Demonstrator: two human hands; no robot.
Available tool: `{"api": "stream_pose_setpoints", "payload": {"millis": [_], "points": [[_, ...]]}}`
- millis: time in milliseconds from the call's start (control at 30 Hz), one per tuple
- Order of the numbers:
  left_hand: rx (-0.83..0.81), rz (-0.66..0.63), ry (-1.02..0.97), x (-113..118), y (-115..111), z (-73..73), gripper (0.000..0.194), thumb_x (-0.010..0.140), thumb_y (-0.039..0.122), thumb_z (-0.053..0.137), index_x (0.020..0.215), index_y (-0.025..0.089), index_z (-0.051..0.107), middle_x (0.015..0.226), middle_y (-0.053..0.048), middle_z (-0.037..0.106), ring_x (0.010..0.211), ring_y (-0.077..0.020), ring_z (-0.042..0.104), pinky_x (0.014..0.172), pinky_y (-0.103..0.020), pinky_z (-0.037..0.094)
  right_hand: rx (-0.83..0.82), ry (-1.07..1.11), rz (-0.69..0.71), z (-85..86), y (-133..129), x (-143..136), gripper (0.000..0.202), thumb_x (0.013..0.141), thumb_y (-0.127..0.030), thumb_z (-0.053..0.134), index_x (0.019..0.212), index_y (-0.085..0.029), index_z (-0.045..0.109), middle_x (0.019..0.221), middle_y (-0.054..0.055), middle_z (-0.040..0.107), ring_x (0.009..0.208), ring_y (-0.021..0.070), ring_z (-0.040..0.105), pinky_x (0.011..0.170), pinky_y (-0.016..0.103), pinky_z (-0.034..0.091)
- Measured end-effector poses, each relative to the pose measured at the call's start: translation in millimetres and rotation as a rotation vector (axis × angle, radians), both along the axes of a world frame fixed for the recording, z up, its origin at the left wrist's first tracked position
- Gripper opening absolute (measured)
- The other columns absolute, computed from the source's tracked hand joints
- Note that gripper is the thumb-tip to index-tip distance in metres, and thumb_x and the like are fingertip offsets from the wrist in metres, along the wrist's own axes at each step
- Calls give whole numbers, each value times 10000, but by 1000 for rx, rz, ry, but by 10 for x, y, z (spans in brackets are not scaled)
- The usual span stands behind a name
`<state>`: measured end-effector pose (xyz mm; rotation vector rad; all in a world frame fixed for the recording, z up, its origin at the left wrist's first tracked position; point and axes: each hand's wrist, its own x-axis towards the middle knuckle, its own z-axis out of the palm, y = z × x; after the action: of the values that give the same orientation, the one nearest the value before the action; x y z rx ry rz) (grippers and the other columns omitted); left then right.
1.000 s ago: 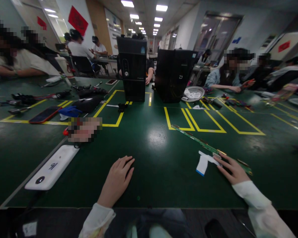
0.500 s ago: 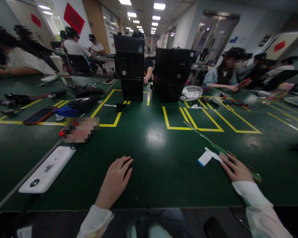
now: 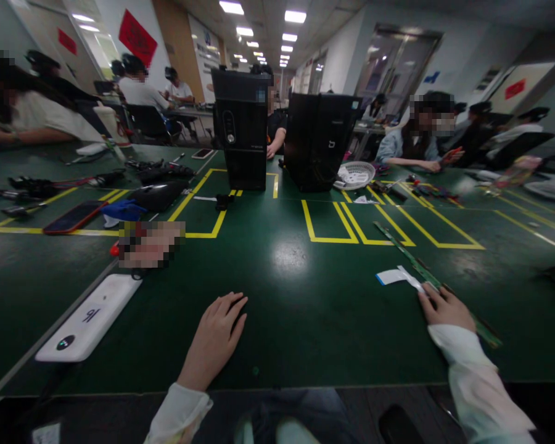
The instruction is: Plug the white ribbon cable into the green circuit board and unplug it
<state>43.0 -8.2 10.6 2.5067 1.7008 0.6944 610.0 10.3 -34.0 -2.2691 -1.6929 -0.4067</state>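
At the far left, a pale cup (image 3: 107, 122) is seen, its contents hidden. The left hand (image 3: 215, 338) is rested palm down on the green tabletop (image 3: 305, 339), fingers loosely spread, nothing held. In a round white slatted basket (image 3: 369, 169), white pieces are held. At right, a long, narrow green circuit board (image 3: 415, 261) is laid diagonally on the tabletop, with a white, blue-tipped ribbon cable (image 3: 392, 277) beside it. Both are touched by the right hand (image 3: 448, 310); whether either is gripped cannot be told.
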Motion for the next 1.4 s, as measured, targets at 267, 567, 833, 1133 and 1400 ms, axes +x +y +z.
{"api": "stream_pose_setpoints", "payload": {"millis": [267,567,833,1133,1400], "points": [[-11,1,12,-1,-1,-1,363,944,296,418,1273,214,546,1286,-80,576,1218,-249,517,1062,-484,399,-66,95,-259,222,229,-5,676,881,-578,288,1284,-136,604,1260,302,532,1168,437,500,882,561,393],[1,-3,-3,0,-3,-2,360,944,292,416,1270,218,551,1277,-79,584,1221,-248,517,1058,-484,404,-167,232,-360,430,453,4,691,877,-582,282,1340,-140,538,1367,292,431,1228,462,414,910,599,320],[4,-5,8,-2,10,-37,359,944,293,422,1273,218,546,1284,-80,578,1211,-247,522,1060,-485,401,-126,102,-400,373,447,-81,559,920,-457,269,1252,-130,579,1362,236,456,1295,386,366,1001,558,323],[1,-3,11,-9,13,-42,364,946,299,423,1275,204,546,1286,-87,572,1219,-254,513,1058,-492,399,-47,58,201,359,961,-565,393,859,-280,425,1117,-122,677,1194,159,616,1081,294,557,951,446,452],[19,-10,-13,-17,8,-48,360,949,289,414,1280,215,537,1280,-83,578,1210,-246,523,1038,-484,422,-18,77,786,269,1388,-2076,338,869,-231,468,1138,-153,656,1184,123,625,1082,246,556,953,420,469]]}}
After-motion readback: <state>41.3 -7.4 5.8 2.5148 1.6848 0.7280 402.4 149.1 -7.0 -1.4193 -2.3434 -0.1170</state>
